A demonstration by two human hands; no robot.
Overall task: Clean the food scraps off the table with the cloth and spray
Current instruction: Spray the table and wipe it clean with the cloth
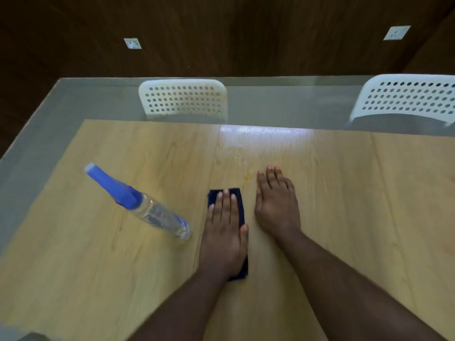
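Pressed folded dark navy cloth (240,205) flat under open left hand (225,232), right hand (277,205) flat, holding nothing; risked smearing orange food smudge (246,179) across light wooden table (369,193)

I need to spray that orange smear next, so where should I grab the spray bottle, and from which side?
Grip the spray bottle around its clear body just below the blue trigger head. It appears to stand upright left of the cloth, nozzle pointing away, so coming from its right with the right hand, which lies flat and free on the table, probably suits best.
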